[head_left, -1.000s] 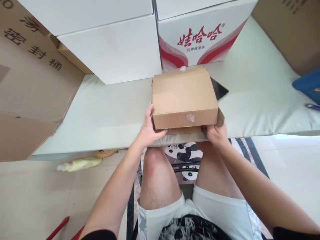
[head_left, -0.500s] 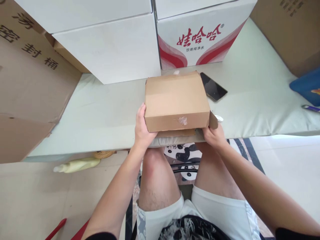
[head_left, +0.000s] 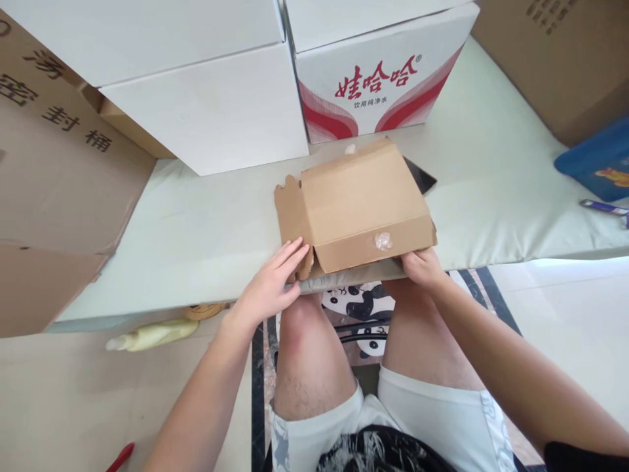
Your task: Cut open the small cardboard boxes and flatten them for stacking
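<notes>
A small brown cardboard box (head_left: 361, 200) lies at the near edge of the pale green table (head_left: 206, 223), right in front of me. Its left side flap (head_left: 291, 213) has swung out flat to the left. My left hand (head_left: 272, 282) rests beside that flap with its fingers stretched out, the fingertips touching the flap's near corner. My right hand (head_left: 423, 267) is curled round the box's front right corner and grips it. A patch of clear tape (head_left: 382, 240) sits on the box's front wall.
Two big white cartons (head_left: 196, 85) and a red-printed white carton (head_left: 378, 78) stand behind the box. A dark phone (head_left: 421, 178) lies partly hidden at its right. Brown cartons flank both sides; a blue object (head_left: 597, 162) and a pen (head_left: 604, 207) lie far right.
The box's left side flap has come open and folded outward. My left hand let go of the box's left side and moved down to the flap. The right hand kept its hold.
</notes>
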Tool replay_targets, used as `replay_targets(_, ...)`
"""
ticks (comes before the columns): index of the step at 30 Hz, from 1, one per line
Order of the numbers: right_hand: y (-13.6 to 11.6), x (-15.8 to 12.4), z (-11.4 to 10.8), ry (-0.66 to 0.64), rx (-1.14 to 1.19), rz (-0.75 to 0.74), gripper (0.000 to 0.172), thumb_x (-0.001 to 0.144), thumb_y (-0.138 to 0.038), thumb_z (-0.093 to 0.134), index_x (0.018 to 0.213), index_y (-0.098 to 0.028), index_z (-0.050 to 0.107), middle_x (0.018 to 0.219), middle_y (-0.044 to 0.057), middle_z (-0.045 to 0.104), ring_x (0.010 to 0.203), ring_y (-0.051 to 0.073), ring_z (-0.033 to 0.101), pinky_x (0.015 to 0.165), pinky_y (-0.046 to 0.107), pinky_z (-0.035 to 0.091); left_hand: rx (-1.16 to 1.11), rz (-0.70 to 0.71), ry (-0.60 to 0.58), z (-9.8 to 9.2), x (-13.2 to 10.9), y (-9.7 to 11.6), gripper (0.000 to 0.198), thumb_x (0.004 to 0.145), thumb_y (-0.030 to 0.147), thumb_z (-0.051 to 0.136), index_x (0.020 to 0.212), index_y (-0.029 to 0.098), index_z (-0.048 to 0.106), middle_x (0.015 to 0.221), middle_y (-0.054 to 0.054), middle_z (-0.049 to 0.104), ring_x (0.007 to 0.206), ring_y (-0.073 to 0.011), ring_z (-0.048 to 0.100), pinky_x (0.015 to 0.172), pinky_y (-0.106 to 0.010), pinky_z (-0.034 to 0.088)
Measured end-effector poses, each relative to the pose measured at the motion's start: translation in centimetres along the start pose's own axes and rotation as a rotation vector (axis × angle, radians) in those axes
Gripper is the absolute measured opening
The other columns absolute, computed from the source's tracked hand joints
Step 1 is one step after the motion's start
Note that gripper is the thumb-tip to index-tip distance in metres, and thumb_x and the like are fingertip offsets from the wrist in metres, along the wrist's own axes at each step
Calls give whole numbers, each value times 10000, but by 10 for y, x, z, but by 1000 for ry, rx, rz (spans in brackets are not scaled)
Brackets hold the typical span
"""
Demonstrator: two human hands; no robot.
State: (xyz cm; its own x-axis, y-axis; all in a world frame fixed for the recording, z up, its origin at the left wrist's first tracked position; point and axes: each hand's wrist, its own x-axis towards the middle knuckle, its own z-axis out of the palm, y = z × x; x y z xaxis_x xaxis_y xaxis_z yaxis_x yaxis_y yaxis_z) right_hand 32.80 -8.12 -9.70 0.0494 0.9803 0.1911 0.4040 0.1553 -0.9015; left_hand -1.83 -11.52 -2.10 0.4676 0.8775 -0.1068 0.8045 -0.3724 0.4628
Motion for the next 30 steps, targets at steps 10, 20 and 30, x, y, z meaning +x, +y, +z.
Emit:
replay_targets(10,7,-8,-4,-17,73,100,507,896,-639,568,1179,-249,728,1227,127,773,1251,388,675,1077,591,554,41,-167,61,6,56,11,365,987,428,493,1250,264,686,1381,-128,628,1331,-361,560,1099,-663,451)
replay_targets(20,-16,-13,-9,-274,99,30,316,808,-514,632,931,-248,750,1060,106,790,1161,398,679,1100,601,516,123,-45,433,38,67,-22,413,997,372,446,1307,200,659,1417,-154,614,1316,-322,530,1170,-519,429)
replay_targets(30,-103,-4,106,-22,616,206,696,800,-469,653,1413,-251,402,1446,126,651,1348,269,638,1207,443,502,69,-172,580,39,69,-25,461,1029,381,325,1362,133,527,1395,-201,547,1339,-299,518,1240,-487,375)
